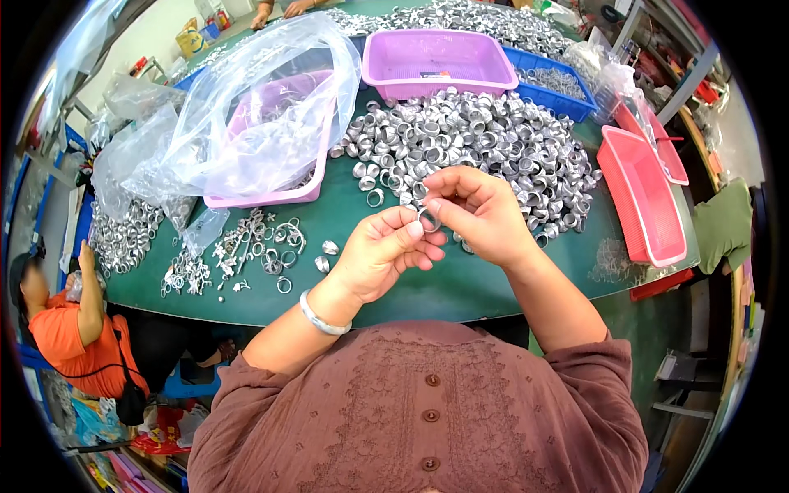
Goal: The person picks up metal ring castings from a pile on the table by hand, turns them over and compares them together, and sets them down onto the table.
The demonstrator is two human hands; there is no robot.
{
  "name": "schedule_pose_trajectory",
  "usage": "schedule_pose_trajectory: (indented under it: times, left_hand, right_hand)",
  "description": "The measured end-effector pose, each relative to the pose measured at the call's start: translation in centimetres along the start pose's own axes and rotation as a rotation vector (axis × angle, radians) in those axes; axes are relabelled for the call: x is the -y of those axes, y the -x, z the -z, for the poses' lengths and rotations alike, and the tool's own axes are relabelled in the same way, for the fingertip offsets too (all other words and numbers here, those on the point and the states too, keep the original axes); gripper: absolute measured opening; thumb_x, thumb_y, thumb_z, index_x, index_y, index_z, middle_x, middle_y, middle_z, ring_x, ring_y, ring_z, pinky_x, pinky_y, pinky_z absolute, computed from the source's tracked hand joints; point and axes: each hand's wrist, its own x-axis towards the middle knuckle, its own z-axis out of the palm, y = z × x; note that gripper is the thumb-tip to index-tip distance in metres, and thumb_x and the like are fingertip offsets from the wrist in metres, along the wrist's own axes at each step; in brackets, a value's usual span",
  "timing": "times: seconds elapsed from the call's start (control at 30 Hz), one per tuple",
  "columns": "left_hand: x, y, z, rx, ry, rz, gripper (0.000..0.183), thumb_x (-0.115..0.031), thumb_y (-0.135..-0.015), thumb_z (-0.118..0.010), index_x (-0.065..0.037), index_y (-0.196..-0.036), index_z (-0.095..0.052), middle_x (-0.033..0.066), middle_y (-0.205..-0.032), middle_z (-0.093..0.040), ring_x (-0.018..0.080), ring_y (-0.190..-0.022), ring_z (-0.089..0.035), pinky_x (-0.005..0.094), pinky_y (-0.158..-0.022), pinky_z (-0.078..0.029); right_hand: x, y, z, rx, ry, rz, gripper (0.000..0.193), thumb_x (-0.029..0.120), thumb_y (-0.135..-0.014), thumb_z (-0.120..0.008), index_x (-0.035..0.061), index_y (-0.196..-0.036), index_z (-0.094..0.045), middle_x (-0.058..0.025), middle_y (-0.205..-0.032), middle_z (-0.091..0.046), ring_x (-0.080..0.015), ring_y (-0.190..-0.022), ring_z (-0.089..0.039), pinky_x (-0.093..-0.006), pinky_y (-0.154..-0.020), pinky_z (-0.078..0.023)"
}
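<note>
Between my two hands, above the near side of the green table (329, 297), is a silver-coloured metal ring (427, 220). My left hand (380, 253) pinches the ring between thumb and index finger, its other fingers loosely curled. From the other side, the thumb and fingertips of my right hand (481, 215) close on the same ring. Just beyond the hands spreads a large pile of silver metal rings (485, 135). Left of my left hand lie a few loose rings (321, 264) and a small heap of tangled metal pieces (242, 242).
Clear plastic bags (246, 123) drape over a pink basket (316, 177) at the left. A purple basket (440, 62) and a blue tray (551, 80) stand behind the pile. A red basket (645, 197) sits at the right edge. A person in orange (70, 333) sits at the left.
</note>
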Motion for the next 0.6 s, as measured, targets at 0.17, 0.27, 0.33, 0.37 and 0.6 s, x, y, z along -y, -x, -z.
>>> schedule_pose_trajectory:
  times: [0.17,0.27,0.33,0.37,0.6]
  left_hand:
    - [0.0,0.0,0.4,0.042,0.146,0.086,0.015,-0.014,-0.089,-0.048,-0.002,-0.095,-0.054,0.0129,-0.090,-0.061,0.0186,-0.075,-0.062,0.0243,-0.064,-0.051]
    - [0.0,-0.1,0.5,0.058,0.202,0.112,0.015,-0.015,-0.089,-0.047,-0.003,-0.095,-0.054,0.0124,-0.089,-0.061,0.0186,-0.075,-0.062,0.0246,-0.065,-0.051]
    - [0.1,-0.1,0.6,0.057,0.217,0.119,0.015,-0.015,-0.089,-0.046,-0.003,-0.095,-0.054,0.0120,-0.089,-0.061,0.0185,-0.075,-0.061,0.0247,-0.065,-0.051]
    - [0.1,-0.1,0.6,0.057,0.233,0.124,0.015,-0.015,-0.089,-0.046,-0.003,-0.095,-0.055,0.0116,-0.088,-0.061,0.0183,-0.075,-0.061,0.0247,-0.065,-0.051]
    - [-0.9,-0.1,-0.2,-0.006,0.137,0.108,0.015,-0.015,-0.089,-0.047,-0.003,-0.094,-0.055,0.0111,-0.086,-0.061,0.0173,-0.071,-0.061,0.0241,-0.061,-0.050]
  right_hand:
    - [0.1,0.0,0.2,-0.030,-0.028,-0.074,0.015,0.003,-0.080,-0.056,-0.0009,-0.095,-0.057,-0.0034,-0.084,-0.060,-0.0077,-0.075,-0.056,-0.0223,-0.067,-0.046]
    - [0.1,0.0,0.4,-0.021,-0.043,-0.084,0.016,0.003,-0.080,-0.056,-0.0008,-0.095,-0.057,-0.0029,-0.084,-0.060,-0.0079,-0.075,-0.056,-0.0224,-0.068,-0.046]
    - [0.1,0.1,0.4,-0.017,-0.058,-0.083,0.016,0.003,-0.080,-0.056,-0.0007,-0.095,-0.057,-0.0029,-0.084,-0.060,-0.0077,-0.076,-0.056,-0.0222,-0.068,-0.046]
    - [0.2,0.1,0.4,-0.017,-0.058,-0.083,0.016,0.003,-0.080,-0.056,-0.0007,-0.095,-0.057,-0.0029,-0.084,-0.060,-0.0077,-0.076,-0.056,-0.0222,-0.068,-0.046]
    - [-0.4,0.3,1.1,-0.051,-0.019,-0.085,0.016,0.004,-0.080,-0.057,0.0000,-0.096,-0.058,-0.0015,-0.083,-0.060,-0.0061,-0.073,-0.054,-0.0207,-0.066,-0.045]
